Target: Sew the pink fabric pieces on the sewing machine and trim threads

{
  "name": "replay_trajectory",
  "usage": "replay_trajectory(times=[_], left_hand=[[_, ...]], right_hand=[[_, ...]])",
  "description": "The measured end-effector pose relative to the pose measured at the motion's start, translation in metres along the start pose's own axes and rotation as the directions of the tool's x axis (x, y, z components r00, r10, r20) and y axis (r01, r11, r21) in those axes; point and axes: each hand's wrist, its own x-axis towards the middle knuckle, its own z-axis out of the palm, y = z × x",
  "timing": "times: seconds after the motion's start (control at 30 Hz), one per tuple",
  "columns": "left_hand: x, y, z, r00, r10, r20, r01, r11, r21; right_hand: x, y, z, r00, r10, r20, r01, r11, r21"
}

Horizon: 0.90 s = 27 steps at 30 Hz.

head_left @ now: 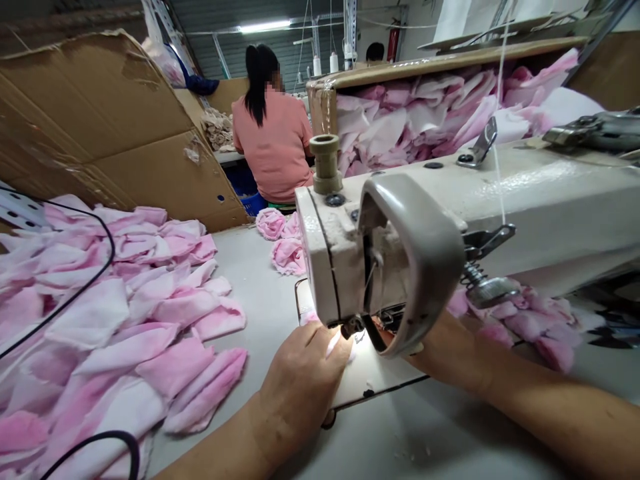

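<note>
A white sewing machine [540, 207] stands over the table, its lamp lighting the needle area. Just left of the needle, my left hand [307, 370] has its fingers curled together on a small piece of pink and white fabric [333, 345]. My right hand [425, 343] reaches in from the right behind the machine's grey guard [425, 247], which hides most of its fingers. What it holds, if anything, cannot be seen. Both hands rest close to the metal needle plate [375, 380].
Pink and white fabric pieces [115, 320] are heaped on the left, beside a cardboard sheet [110, 127]. Rolled pink pieces [287, 257] lie behind the machine head, more fabric [545, 327] under its arm. A full box [325, 110] and a seated person [273, 143] are beyond.
</note>
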Motion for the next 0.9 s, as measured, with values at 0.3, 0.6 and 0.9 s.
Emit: replay_trajectory(times=[0.3,0.6,0.9], left_hand=[[0.0,-0.006,-0.008,0.991,0.016,-0.131,-0.041,0.981,-0.187],[0.001,-0.009,-0.013,0.994,-0.066,-0.083,0.049,0.98,-0.194],[0.001,-0.01,-0.012,0.987,-0.102,-0.122,0.071,0.969,-0.238]], right_hand=[[-0.002,0.008,-0.015,0.999,-0.013,0.042,0.01,0.998,0.067],[-0.003,0.017,-0.029,0.983,-0.143,0.118,0.119,0.974,0.193],[0.003,0.003,-0.019,0.976,-0.205,0.075,0.188,0.964,0.189]])
